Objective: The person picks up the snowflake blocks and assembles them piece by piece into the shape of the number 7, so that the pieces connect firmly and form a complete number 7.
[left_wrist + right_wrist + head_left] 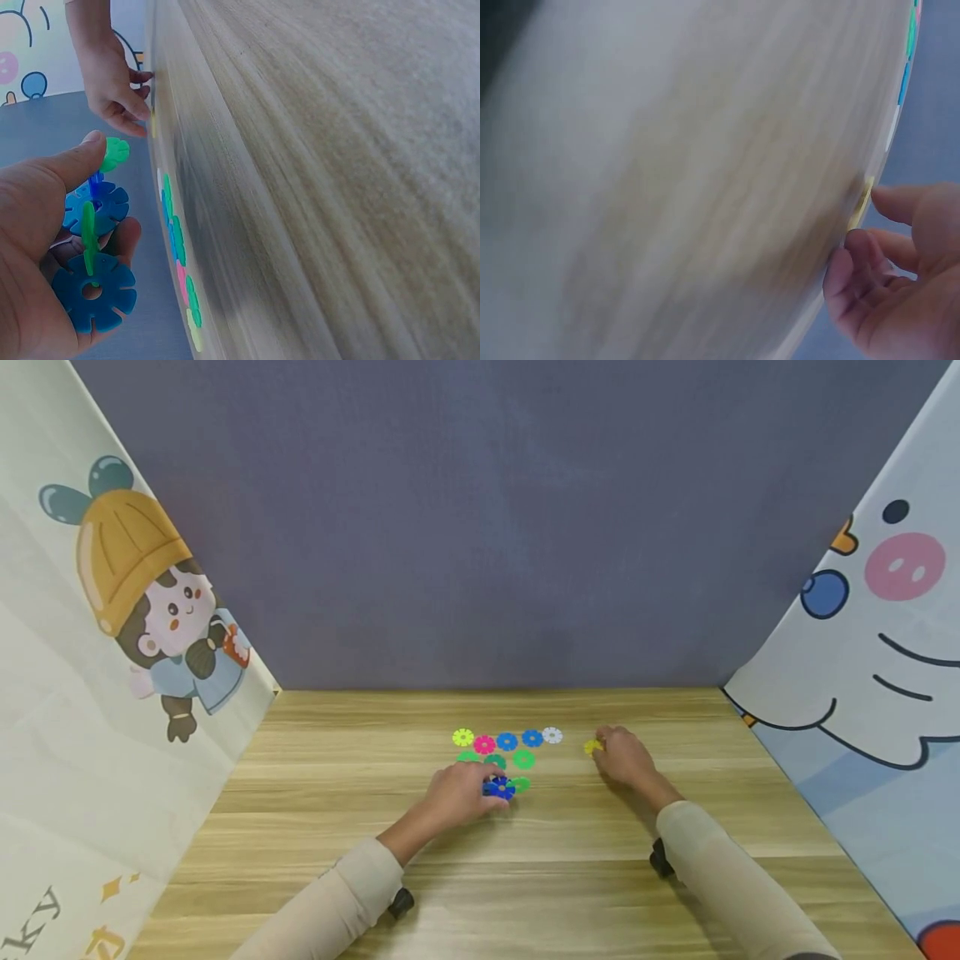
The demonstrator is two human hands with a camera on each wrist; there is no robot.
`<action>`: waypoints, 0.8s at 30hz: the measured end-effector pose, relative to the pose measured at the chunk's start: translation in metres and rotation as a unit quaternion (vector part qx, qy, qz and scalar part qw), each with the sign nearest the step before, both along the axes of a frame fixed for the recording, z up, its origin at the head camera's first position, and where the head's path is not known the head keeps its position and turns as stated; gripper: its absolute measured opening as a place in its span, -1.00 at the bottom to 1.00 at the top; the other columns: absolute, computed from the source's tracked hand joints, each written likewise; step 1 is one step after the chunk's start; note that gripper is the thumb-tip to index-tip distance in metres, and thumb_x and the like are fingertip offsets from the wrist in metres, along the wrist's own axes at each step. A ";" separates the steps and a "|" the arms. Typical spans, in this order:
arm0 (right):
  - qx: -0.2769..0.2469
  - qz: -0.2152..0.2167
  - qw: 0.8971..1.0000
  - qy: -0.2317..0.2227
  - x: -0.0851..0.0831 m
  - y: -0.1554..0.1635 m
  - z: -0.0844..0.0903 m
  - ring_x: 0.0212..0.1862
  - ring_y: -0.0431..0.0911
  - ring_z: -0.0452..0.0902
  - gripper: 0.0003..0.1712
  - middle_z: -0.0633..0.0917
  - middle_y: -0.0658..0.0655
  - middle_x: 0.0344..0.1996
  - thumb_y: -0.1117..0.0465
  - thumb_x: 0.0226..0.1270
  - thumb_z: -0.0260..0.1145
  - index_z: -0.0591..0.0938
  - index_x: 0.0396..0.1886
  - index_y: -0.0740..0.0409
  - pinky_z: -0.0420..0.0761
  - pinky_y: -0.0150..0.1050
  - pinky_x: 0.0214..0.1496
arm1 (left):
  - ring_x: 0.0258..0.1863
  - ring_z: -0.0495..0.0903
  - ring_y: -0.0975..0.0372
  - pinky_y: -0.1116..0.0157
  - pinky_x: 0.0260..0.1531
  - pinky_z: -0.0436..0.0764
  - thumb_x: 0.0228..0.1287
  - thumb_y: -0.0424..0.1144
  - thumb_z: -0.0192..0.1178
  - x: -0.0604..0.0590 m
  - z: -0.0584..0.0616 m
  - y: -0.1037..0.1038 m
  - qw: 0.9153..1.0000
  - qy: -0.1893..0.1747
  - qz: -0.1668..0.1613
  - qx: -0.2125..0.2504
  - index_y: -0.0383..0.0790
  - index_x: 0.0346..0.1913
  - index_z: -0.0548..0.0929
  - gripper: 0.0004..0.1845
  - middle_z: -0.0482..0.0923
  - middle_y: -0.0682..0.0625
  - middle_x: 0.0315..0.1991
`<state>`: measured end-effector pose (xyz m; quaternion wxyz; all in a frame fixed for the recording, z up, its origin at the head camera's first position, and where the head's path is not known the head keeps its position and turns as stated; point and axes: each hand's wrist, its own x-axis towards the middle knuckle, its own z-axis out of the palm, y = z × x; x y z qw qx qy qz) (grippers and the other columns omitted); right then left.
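My left hand [459, 797] grips a joined cluster of slotted plastic discs [96, 292] above the table, in dark blue and green. In the left wrist view the thumb [84, 157] lies along one side of the cluster, and curled fingers behind it are partly hidden. Farther right, my right hand [624, 754] is down at the tabletop with its thumb and fingertips at the edge of a yellow slotted disc [592, 747]. The right wrist view shows this yellow disc [862, 201] edge-on between thumb and forefinger, low against the wood.
Loose discs lie flat beyond the left hand: a yellow-green one [462, 737], a pink one [484, 744], two blue ones [507, 742], a white one [552, 736] and several green ones [524, 760]. A grey panel [495, 527] stands behind the wooden table [570, 902], with printed curtains either side.
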<state>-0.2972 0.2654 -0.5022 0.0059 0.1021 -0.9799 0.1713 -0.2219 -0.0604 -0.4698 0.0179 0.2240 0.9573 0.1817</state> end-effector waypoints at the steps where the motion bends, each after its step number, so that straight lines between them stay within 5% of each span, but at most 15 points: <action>1: 0.006 0.003 1.000 -0.002 0.000 0.000 0.000 -0.12 0.17 0.63 -0.56 0.69 0.36 -0.15 0.21 0.36 0.30 0.61 0.14 0.38 0.66 0.15 -0.09 | -0.16 0.69 0.18 0.24 -0.43 0.56 0.14 0.20 0.45 0.000 0.000 0.000 1.000 -0.001 0.000 0.000 0.09 0.18 0.70 -0.44 0.77 0.03 -0.03; 7: 0.007 0.005 1.000 -0.021 -0.001 0.003 0.000 0.00 0.27 0.61 -0.54 0.69 0.42 -0.03 0.18 0.39 0.29 0.61 0.16 0.40 0.63 0.20 0.02 | -0.10 0.71 0.14 0.20 -0.40 0.59 0.14 0.20 0.45 -0.002 -0.001 0.001 1.000 -0.003 0.001 0.000 0.04 0.21 0.69 -0.41 0.76 0.01 0.03; 24: -0.020 -0.017 1.000 -0.010 0.000 0.004 -0.001 -0.19 0.09 0.61 -0.62 0.66 0.31 -0.16 0.18 0.37 0.38 0.57 0.04 0.33 0.64 0.04 -0.14 | -0.06 0.71 0.12 0.17 -0.37 0.60 0.15 0.19 0.45 -0.002 0.000 0.000 1.000 -0.008 0.003 0.001 0.04 0.23 0.68 -0.40 0.74 0.01 0.08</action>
